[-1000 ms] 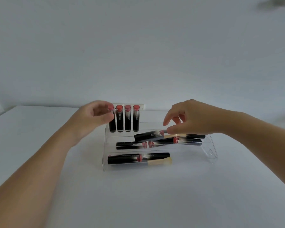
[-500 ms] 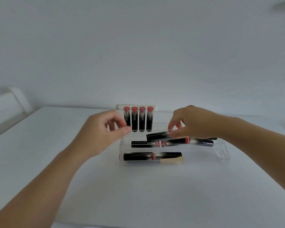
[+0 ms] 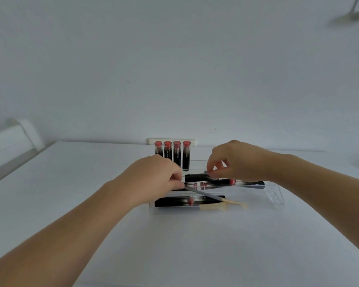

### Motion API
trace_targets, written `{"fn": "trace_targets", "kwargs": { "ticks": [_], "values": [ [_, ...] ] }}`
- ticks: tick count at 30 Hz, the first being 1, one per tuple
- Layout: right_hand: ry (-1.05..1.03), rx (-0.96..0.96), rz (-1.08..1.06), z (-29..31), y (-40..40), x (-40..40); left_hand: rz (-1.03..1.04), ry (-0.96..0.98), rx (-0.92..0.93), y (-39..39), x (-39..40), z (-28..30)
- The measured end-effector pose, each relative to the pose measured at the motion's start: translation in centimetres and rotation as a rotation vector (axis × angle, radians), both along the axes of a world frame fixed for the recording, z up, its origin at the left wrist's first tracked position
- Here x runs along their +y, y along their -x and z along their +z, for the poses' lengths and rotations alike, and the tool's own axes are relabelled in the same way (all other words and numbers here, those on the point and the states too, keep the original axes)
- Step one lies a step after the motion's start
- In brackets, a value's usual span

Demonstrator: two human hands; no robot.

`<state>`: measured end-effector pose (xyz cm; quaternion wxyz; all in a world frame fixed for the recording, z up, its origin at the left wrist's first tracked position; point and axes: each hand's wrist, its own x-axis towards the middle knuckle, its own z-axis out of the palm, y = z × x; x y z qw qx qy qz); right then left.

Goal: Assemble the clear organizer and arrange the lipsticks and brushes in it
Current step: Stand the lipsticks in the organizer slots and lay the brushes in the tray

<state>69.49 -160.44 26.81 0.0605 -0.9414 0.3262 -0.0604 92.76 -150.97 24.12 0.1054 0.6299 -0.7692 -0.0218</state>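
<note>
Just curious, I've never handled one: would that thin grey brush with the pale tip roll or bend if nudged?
The thin brush looks straight and stiff, so it probably would not flop. Its slim round handle would likely roll, and it seems light, pinched easily in the left hand.

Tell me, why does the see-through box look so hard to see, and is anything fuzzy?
In the head view, the clear organizer shows mostly as faint edges against the white table; the light is soft and dim, with weak shadows; the thin brush the left hand holds looks slightly smeared; a blurry shape sits top right.
</note>
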Motion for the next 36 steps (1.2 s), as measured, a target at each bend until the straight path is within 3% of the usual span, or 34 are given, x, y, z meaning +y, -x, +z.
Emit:
{"fn": "trace_targets", "kwargs": {
  "ticks": [12,21,31,36],
  "values": [
    [0.198,0.235,-0.023,-0.7,-0.5,0.3,0.008,-0.021,-0.096,0.3,-0.2,0.0],
    [0.158,0.16,-0.027,0.1,0.3,0.7,-0.022,-0.076,-0.109,0.6,-0.8,-0.3],
    [0.113,0.08,-0.093,1.3,1.4,0.9,-0.084,0.002,-0.233,1.0,-0.9,-0.4],
    [0.086,0.034,-0.081,1.4,1.5,1.1,-0.186,0.092,-0.46,1.6,-0.5,0.0]
  ]
}}
